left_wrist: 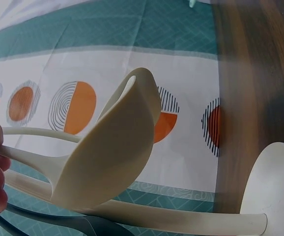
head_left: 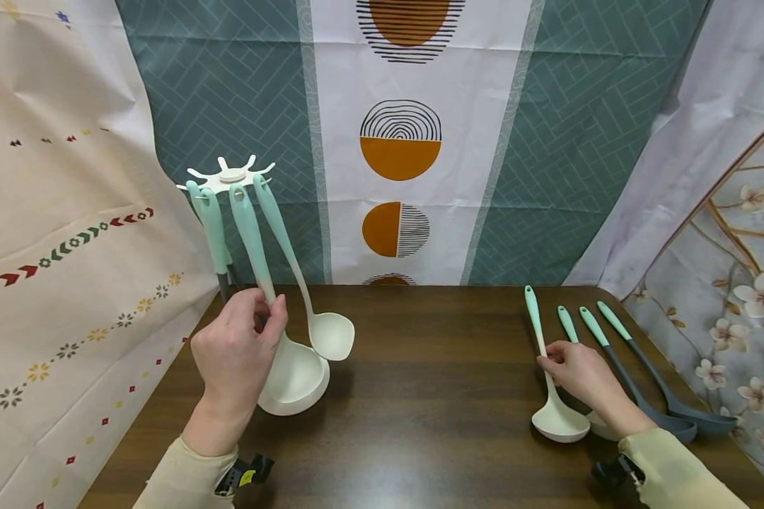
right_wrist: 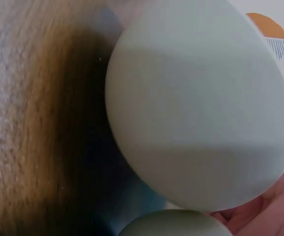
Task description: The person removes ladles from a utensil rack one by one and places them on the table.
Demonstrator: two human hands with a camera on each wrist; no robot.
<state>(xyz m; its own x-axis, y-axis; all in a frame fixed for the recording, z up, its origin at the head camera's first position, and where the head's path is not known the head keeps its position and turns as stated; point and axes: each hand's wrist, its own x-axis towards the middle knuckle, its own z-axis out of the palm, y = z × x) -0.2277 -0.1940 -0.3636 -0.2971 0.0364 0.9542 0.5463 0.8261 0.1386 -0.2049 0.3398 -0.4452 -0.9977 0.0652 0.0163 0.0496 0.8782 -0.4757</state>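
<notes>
At the left, a utensil rack (head_left: 232,174) with a white spoked top carries several mint-handled utensils. My left hand (head_left: 238,353) pinches the handle of a white ladle (head_left: 293,375) hanging there; its bowl (left_wrist: 107,147) fills the middle of the left wrist view. A white turner (head_left: 332,336) hangs just to the right. Across the table, my right hand (head_left: 582,375) holds the handle of another white ladle (head_left: 560,422) between thumb and fingers. The rounded underside of its bowl (right_wrist: 196,108) dominates the right wrist view.
Beside the right hand lie a mint-handled utensil (head_left: 566,324) with a partly hidden white head and two dark grey utensils (head_left: 637,389). The rack's pole (left_wrist: 181,215) meets a white base (left_wrist: 274,191) on the brown table (head_left: 420,396). Patterned cloths (head_left: 229,92) hang behind and at both sides.
</notes>
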